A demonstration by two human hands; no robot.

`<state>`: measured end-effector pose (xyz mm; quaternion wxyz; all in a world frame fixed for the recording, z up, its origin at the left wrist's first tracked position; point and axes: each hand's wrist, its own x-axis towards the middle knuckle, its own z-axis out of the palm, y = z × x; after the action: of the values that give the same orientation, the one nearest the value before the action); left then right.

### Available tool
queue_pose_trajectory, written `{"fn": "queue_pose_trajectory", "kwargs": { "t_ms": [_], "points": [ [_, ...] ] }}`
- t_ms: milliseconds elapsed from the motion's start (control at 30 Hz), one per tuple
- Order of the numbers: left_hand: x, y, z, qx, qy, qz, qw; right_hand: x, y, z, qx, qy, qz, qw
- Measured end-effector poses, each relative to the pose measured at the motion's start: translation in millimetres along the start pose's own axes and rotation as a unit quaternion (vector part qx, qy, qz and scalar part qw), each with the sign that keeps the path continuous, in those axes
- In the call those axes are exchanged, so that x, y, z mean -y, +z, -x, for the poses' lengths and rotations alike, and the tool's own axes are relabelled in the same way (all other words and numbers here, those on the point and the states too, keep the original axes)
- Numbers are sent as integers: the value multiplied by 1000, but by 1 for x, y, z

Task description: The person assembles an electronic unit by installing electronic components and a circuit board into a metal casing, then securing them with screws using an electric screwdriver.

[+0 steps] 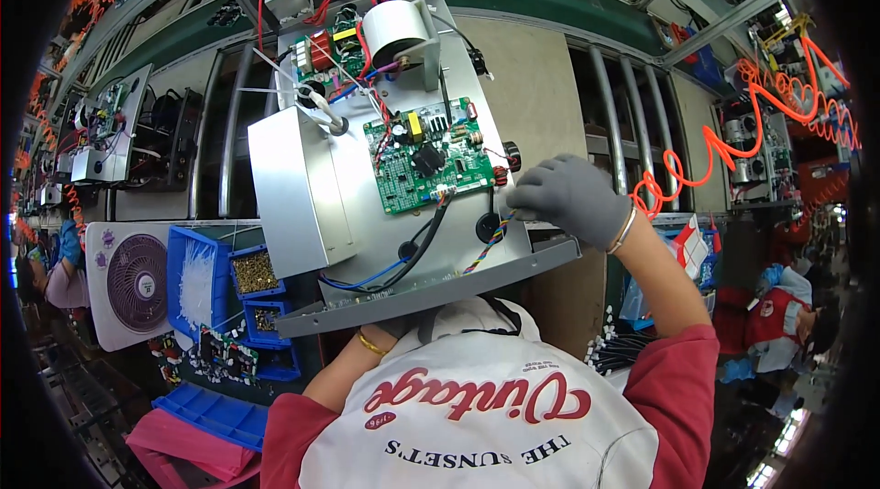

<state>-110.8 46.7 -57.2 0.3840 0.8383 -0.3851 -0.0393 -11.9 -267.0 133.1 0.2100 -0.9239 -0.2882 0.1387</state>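
Observation:
My right hand (570, 199), in a grey glove, is at the right edge of an open metal chassis (367, 246). Its fingers are pinched on a twisted multicoloured wire bundle (486, 246) that runs down to the grey front panel (440, 285). A green circuit board (431, 155) lies on the chassis, left of this hand. My left hand (383, 339) is mostly hidden behind the panel's lower left part; only the wrist and a bit of glove show, so its fingers cannot be seen. A black cable (429, 237) and a blue wire (371, 276) lie near the panel.
A white coil (396, 31) and a second green board stand at the chassis's far end. Left are a white fan (142, 285) and blue bins (200, 280) of small parts. Metal rollers (607, 118) and an orange coiled hose (724, 152) are right. Other people work at both sides.

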Motion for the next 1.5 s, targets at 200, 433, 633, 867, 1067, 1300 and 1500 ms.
{"fn": "queue_pose_trajectory", "kwargs": {
  "t_ms": [200,433,633,867,1067,1300,1500],
  "points": [
    [3,2,-3,11,1,56,998,7,4,-10,35,-95,304,947],
    [4,10,0,15,-21,115,993,6,34,-32,-134,-120,210,961],
    [2,22,2,25,-38,163,986,0,47,-44,-232,-105,60,965],
    [4,30,-1,38,-50,214,975,-6,57,-51,-288,-107,9,951],
    [11,30,-6,51,-55,250,965,-7,55,-52,-248,-110,24,962],
    [19,42,-35,94,-20,310,946,-1,36,-46,-155,-120,152,969],
    [20,66,-95,173,61,372,910,14,36,-58,-68,-96,240,964]
  ]
}}
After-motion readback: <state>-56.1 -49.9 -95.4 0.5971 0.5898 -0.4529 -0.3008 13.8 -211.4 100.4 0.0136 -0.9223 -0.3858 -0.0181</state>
